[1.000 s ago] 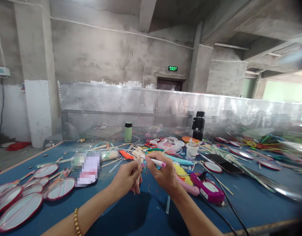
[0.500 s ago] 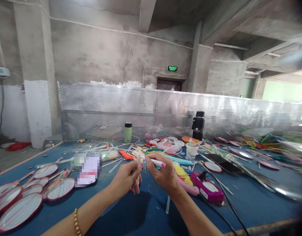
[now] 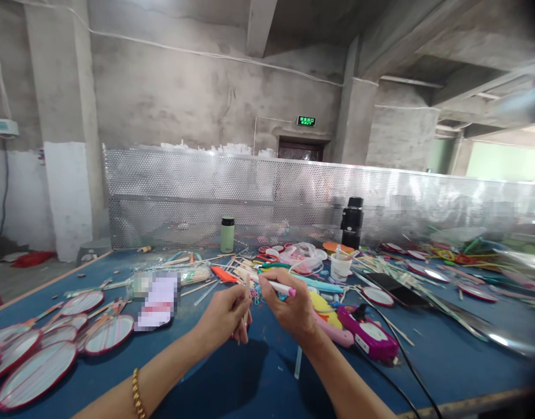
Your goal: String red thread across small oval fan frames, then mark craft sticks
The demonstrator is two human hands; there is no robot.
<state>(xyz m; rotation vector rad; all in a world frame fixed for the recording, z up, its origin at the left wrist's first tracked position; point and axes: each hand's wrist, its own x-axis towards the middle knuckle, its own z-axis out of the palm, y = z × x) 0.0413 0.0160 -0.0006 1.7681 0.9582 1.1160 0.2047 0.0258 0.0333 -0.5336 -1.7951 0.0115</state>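
Observation:
Over the middle of the blue table my left hand [image 3: 229, 313] is closed around a thin flat wooden stick [image 3: 247, 285], held upright with its top poking out above the fingers. My right hand [image 3: 289, 305] grips a white marker pen with a pink end [image 3: 280, 286], its tip pointing left toward the stick. A small gap seems to lie between tip and stick; whether they touch I cannot tell. Beyond the hands lie loose wooden sticks [image 3: 245, 272] and an orange piece [image 3: 224, 274].
Round red-rimmed white discs [image 3: 36, 375] on sticks lie at left, beside a pale purple phone [image 3: 156, 308]. A purple device [image 3: 367, 333] with black cables sits at right, near a white cup [image 3: 340, 267]. A green bottle [image 3: 227, 235] and black flask [image 3: 352, 224] stand behind.
My right hand and the marker have shifted very slightly. The left hand keeps its hold on the stick, almost still.

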